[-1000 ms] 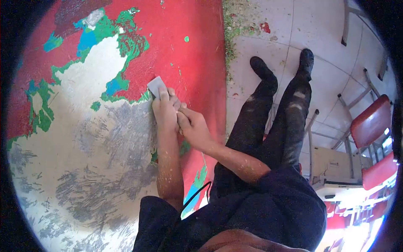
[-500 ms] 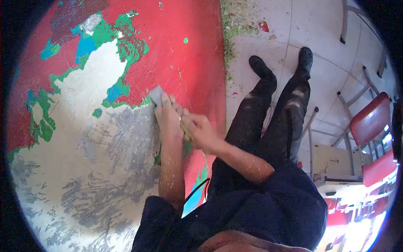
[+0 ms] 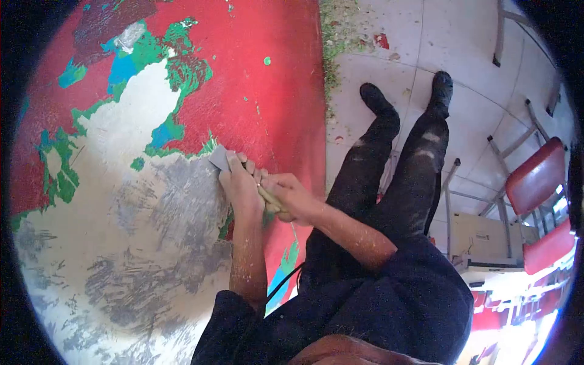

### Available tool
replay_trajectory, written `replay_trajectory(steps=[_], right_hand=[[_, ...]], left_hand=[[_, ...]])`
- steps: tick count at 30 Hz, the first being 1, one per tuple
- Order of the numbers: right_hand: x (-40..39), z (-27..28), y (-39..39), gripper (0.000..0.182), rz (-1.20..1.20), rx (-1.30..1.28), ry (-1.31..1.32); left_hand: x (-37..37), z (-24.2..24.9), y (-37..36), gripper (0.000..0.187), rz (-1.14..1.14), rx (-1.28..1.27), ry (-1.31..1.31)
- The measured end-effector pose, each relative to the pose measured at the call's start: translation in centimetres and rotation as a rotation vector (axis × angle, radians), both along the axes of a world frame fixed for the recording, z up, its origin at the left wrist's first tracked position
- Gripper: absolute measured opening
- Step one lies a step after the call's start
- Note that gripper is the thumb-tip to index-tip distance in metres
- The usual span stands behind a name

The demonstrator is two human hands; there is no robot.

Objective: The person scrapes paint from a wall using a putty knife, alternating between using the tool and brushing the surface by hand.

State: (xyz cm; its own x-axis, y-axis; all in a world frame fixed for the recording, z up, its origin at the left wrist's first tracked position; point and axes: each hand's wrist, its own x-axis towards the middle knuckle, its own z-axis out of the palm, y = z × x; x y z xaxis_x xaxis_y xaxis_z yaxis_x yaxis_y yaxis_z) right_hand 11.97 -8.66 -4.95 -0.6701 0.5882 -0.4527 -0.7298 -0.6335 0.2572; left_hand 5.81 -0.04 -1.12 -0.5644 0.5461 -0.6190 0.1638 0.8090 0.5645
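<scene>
A scraper with a flat grey blade (image 3: 219,159) and a pale yellowish handle (image 3: 270,198) is held at an angle against the painted wall (image 3: 267,103). My left hand (image 3: 241,186) grips it close behind the blade, fingers closed. Farther back, my right hand (image 3: 291,196) is wrapped round the handle. The blade is at the edge between red and green paint and the bare grey-white patch (image 3: 170,201). Its front edge rests beside a jagged green strip (image 3: 208,145).
Pale floor tiles (image 3: 468,109) lie right of the wall, with green and red paint flakes (image 3: 331,58) along its base. My legs (image 3: 401,176) stand close by. Red chairs (image 3: 535,176) with metal legs and a beige box (image 3: 480,234) are at the right.
Both hands and the scraper have moved slightly down in the view, the blade shifting down and left. More of the green strip by the blade shows now.
</scene>
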Motion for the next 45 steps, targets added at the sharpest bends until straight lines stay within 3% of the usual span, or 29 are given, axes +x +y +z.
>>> replay_trajectory(steps=[6,9,12,13,15,16,17,20,23,26,28,30,32,33,36,38,39,40,43,45], right_hand=[[0.5,-0.1,0.5,0.028,-0.007,-0.023,0.139],[-0.4,-1.0,2.1,0.03,-0.051,0.006,0.073],[0.3,1.0,0.5,0.031,0.069,-0.073,0.037],[0.8,1.1,-0.6,0.032,0.142,-0.138,0.031],[-3.9,-2.5,-2.3,0.033,-0.153,0.306,-0.526],[-2.6,-2.3,-1.4,0.03,-0.109,0.2,-0.166],[-1.3,-2.1,-0.4,0.026,-0.021,0.051,0.151],[-1.7,-0.4,-1.2,0.025,0.01,-0.021,-0.04],[-0.2,0.8,-1.5,0.025,0.061,-0.04,0.0],[5.4,2.1,-0.5,0.028,-0.055,0.119,-0.081],[9.0,2.3,-1.1,0.032,-0.08,0.104,-0.244],[12.6,0.5,-3.2,0.033,-0.163,0.035,-0.395],[16.1,-2.2,-6.5,0.034,-0.201,-0.2,-0.505],[18.1,-3.5,-9.0,0.033,-0.219,-0.199,-0.568],[22.8,-9.9,-20.1,0.029,-0.166,-0.371,-0.863],[23.6,-14.4,-29.6,0.029,-0.074,-0.583,-1.088],[23.5,-18.1,-35.9,0.032,0.028,-0.596,-1.173],[22.8,-20.8,-42.0,0.035,0.144,-0.601,-1.245],[20.2,-22.1,-52.9,0.037,0.876,-0.245,-1.713],[18.7,-21.9,-55.4,0.036,1.045,-0.263,-1.535]], left_hand=[[0.6,-0.3,-0.1,0.027,-0.006,0.088,0.098],[1.0,0.0,3.2,0.025,-0.18,0.031,0.064],[-0.7,-0.4,-1.2,0.024,0.028,0.028,0.148],[-1.2,0.3,-2.7,0.024,0.073,-0.039,0.049],[-2.4,-0.9,-1.6,0.026,0.056,0.041,-0.116],[-3.1,-0.7,-0.8,0.026,0.034,0.075,-0.182],[-0.3,-0.2,-0.1,0.027,-0.03,0.006,-0.056],[-0.1,0.4,-1.2,0.029,0.045,-0.039,-0.003],[-2.1,0.7,-2.9,0.031,-0.039,-0.016,-0.131],[-2.4,1.6,-0.7,0.033,-0.581,0.076,-0.235],[-0.3,4.5,2.8,0.041,-1.502,0.508,0.529],[2.6,8.3,4.0,0.054,-1.777,0.483,1.366],[0.5,7.8,4.1,0.059,-1.818,0.301,1.588],[-0.9,7.4,3.6,0.062,-1.847,0.193,1.701],[-1.8,5.1,1.0,0.059,-2.102,0.056,1.473],[-2.3,2.9,-0.8,0.053,-2.388,-0.143,1.303],[-2.1,1.9,-1.8,0.049,-2.424,-0.25,1.163],[-2.2,0.7,-2.8,0.045,-2.445,-0.374,1.033],[-3.5,-3.0,-4.9,0.038,-2.269,-0.431,0.645],[-3.6,-4.1,-6.1,0.035,-2.226,-0.428,0.559]])
